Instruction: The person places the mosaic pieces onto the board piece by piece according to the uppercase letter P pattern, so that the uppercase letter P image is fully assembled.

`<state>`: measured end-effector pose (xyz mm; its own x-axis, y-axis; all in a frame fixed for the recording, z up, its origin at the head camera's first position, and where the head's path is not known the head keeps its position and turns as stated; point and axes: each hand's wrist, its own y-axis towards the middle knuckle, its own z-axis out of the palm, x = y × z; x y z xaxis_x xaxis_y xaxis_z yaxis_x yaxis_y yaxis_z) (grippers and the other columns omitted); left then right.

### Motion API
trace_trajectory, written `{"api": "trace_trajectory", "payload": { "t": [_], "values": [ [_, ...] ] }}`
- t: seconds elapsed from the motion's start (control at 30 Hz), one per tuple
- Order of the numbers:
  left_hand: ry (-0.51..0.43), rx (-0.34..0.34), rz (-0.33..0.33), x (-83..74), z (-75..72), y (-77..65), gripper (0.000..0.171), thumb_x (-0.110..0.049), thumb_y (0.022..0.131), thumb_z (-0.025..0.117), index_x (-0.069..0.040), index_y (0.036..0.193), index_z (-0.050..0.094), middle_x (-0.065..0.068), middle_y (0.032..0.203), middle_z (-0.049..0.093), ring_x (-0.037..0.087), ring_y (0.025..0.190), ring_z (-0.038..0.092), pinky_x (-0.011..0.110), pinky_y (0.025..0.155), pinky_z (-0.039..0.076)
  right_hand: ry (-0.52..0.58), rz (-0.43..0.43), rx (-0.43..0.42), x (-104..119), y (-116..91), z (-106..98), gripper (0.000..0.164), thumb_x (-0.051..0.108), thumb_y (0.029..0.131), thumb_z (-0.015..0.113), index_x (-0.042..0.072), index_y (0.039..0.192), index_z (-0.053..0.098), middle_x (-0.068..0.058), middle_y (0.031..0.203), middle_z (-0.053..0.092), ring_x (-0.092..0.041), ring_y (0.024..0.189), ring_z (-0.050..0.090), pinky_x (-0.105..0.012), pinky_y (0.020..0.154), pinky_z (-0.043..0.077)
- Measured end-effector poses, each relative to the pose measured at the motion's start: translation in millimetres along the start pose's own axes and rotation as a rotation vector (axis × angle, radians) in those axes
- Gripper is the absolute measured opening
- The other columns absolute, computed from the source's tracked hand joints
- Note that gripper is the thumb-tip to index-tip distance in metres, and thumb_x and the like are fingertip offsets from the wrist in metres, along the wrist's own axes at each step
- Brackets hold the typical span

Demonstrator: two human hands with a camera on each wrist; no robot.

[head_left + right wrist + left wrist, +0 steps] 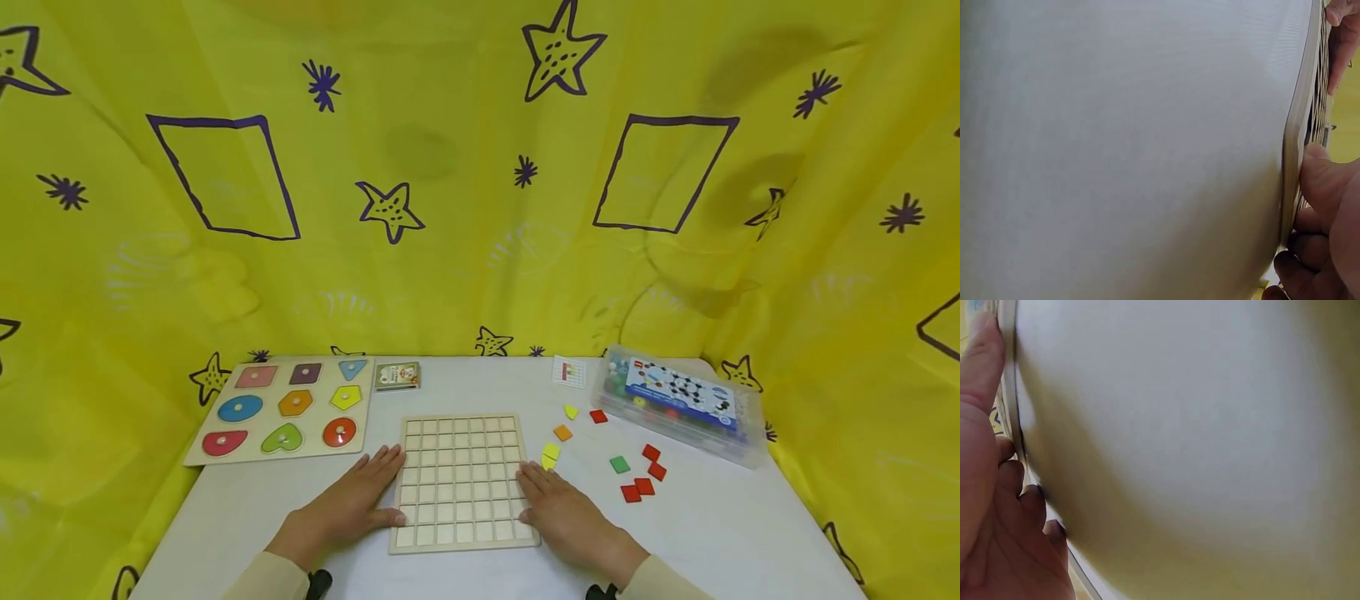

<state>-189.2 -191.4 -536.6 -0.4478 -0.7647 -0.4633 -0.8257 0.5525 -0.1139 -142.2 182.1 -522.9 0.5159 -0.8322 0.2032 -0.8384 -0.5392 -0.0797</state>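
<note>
A light wooden board (462, 481) divided into small square cells lies flat on the white table in front of me. At its left edge rests my left hand (347, 502), fingers extended and thumb spread toward the near corner. My right hand (567, 510) lies against the opposite edge, its fingertips at the rim and thumb lower down. In the left wrist view the fingertips (1034, 499) meet the board's side, and in the right wrist view the right thumb (1319, 172) presses on the wooden rim (1293, 147).
Right of the board lie loose red tiles (632, 493), a green tile (619, 464), an orange tile (562, 432) and yellow pieces (551, 451). Behind them are a clear plastic box (750, 442) and a pattern card (569, 372). A shape puzzle (258, 384) and small card box (398, 376) stand left.
</note>
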Motion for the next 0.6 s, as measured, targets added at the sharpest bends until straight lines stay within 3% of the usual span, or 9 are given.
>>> {"api": "trace_trajectory", "payload": {
  "t": [0.37, 0.6],
  "values": [
    [-0.003, 0.009, 0.027, -2.4, -6.2, 6.7, 0.098, -0.058, 0.093, 0.069, 0.0, 0.163, 0.033, 0.017, 0.172, 0.032, 0.042, 0.16, 0.025, 0.064, 0.131, 0.017, 0.054, 0.013, -0.049, -7.4, -3.8, 9.1, 0.061, 0.033, 0.109, 0.055, -0.006, 0.155, 0.045, -0.019, 0.166, 0.043, -0.037, 0.155, 0.038, -0.055, 0.125, 0.038],
    [0.01, 0.01, 0.029, -1.6, -6.6, 4.8, 0.105, -0.062, 0.087, 0.072, 0.001, 0.163, 0.034, 0.019, 0.171, 0.032, 0.043, 0.16, 0.025, 0.064, 0.13, 0.018, 0.046, 0.013, -0.042, -6.8, 0.4, 7.4, 0.061, 0.033, 0.109, 0.057, -0.004, 0.156, 0.045, -0.017, 0.166, 0.043, -0.036, 0.156, 0.038, -0.054, 0.125, 0.037]
  ]
}}
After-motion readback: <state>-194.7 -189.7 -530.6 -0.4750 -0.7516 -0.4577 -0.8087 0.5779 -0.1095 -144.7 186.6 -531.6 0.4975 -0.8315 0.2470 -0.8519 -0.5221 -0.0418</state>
